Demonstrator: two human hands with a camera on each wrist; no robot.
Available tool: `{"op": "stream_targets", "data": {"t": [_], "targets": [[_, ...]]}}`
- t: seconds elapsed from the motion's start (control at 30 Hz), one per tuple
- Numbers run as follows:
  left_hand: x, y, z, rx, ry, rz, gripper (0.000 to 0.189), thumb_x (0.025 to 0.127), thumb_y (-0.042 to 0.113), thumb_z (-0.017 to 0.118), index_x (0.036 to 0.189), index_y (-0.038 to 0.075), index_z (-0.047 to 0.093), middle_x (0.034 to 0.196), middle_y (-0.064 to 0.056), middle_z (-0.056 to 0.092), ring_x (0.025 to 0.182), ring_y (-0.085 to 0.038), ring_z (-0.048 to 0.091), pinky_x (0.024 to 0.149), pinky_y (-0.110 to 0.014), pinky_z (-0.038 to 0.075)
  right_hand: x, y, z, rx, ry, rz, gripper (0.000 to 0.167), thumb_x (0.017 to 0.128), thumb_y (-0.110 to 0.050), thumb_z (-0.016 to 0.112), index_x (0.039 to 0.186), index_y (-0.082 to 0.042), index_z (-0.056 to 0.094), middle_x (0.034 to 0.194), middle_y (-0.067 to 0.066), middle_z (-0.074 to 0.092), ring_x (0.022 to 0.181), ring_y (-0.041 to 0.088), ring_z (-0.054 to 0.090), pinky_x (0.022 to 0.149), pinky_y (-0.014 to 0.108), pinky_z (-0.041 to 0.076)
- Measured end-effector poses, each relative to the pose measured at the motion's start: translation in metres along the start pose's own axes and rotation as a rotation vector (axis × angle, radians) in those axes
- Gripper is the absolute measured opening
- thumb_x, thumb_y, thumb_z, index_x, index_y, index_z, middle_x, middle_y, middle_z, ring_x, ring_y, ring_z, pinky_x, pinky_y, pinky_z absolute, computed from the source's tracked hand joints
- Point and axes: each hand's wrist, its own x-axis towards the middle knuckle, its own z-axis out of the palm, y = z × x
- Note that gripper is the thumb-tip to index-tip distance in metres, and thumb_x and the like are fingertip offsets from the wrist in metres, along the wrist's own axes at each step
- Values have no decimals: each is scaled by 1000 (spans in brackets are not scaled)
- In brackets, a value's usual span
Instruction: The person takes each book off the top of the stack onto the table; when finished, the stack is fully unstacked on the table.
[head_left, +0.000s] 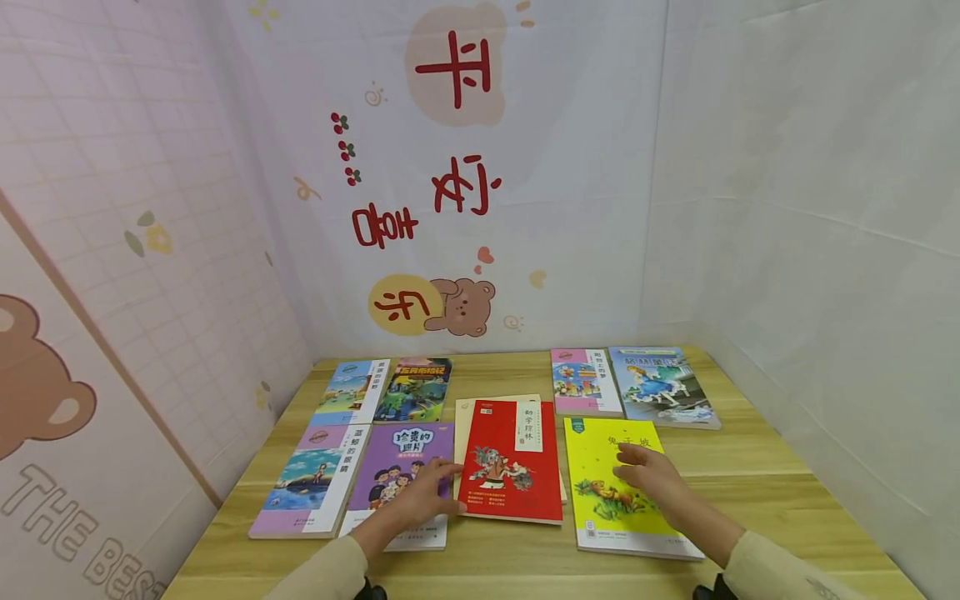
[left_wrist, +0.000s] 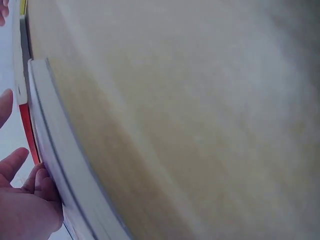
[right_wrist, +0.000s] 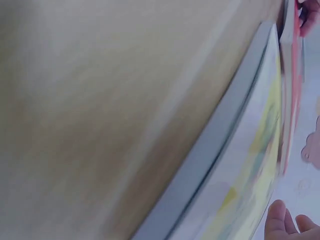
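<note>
A red book (head_left: 517, 467) lies at the middle of the table, on top of a cream-covered book (head_left: 462, 410). My left hand (head_left: 422, 500) is at its left edge, thumb by the lower corner and fingers a little higher, over the purple book (head_left: 397, 454). In the left wrist view, that hand's thumb and finger are spread apart beside the books. To the right lies a yellow book (head_left: 600, 454) with a picture of an animal. My right hand (head_left: 652, 483) hovers over its right part, fingers loosely extended and holding nothing.
At the left are a blue-and-pink book (head_left: 307, 483), a smaller-looking one (head_left: 345, 396) behind it and a dark green comic-style book (head_left: 412, 392). At the back right lie a pink-edged book (head_left: 581, 383) and a blue fairy-tale book (head_left: 660, 387). Printed cloth walls (head_left: 570, 208) surround the wooden table (head_left: 510, 575).
</note>
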Motion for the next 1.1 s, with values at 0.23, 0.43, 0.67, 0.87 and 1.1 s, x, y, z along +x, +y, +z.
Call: {"op": "stream_targets", "data": {"t": [0.23, 0.43, 0.67, 0.87, 1.1], "targets": [[-1, -6, -4, 37, 55, 25, 66, 85, 23, 80, 141, 4, 53, 142, -24, 44, 131, -48, 38, 103, -65, 34, 18, -13, 38, 109, -32, 18, 57, 95, -12, 62, 146, 3, 42, 140, 27, 49, 117, 39, 57, 99, 52, 46], [-1, -8, -5, 71, 53, 46, 66, 84, 25, 81, 140, 3, 54, 139, -20, 45, 129, -45, 40, 103, -64, 34, 34, -19, 65, 105, -44, 43, 58, 93, -10, 65, 145, 5, 43, 137, 28, 52, 114, 38, 59, 96, 49, 49], [0, -8, -2, 73, 52, 36, 66, 85, 27, 80, 141, 3, 54, 140, -19, 44, 130, -44, 38, 104, -64, 33, 49, -23, 83, 91, -26, 88, 64, 92, -11, 67, 147, 5, 39, 136, 27, 54, 107, 33, 61, 92, 46, 52], [1, -6, 1, 62, 71, 31, 65, 83, 29, 81, 138, 4, 56, 139, -17, 45, 129, -41, 39, 104, -63, 35, 51, -25, 87, 109, -22, 97, 69, 91, -9, 67, 150, 5, 34, 141, 28, 48, 118, 40, 55, 95, 50, 49], [1, -6, 2, 76, 82, 21, 66, 83, 32, 82, 138, 6, 57, 137, -14, 45, 126, -37, 41, 104, -60, 37, 47, -27, 87, 188, 7, 70, 66, 93, -8, 64, 151, 3, 34, 145, 26, 46, 124, 41, 51, 100, 52, 45]]}}
